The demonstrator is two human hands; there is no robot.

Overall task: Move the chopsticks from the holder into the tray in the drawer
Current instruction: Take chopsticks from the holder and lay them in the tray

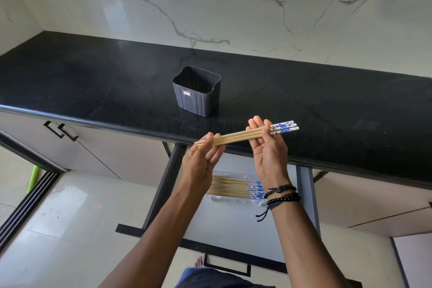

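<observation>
Carrying — chopsticks (243, 135) pinched endwise by left hand (203, 161) and right hand (268, 149); lowering into near tray (230, 200) probably required.

Pale tan chopsticks (240, 137) are shown with ends patterned in blue and white. The same tan and blue-and-white pattern is seen on a second row of chopsticks (233, 188) in a white tray (224, 198). A dark grey ribbed holder (196, 98) is marked with a small red and white label (187, 94). The desk (93, 77) is speckled black. The wall (210, 7) is white marble veined with grey. Black bracelets (281, 194) are worn at one wrist.
</observation>
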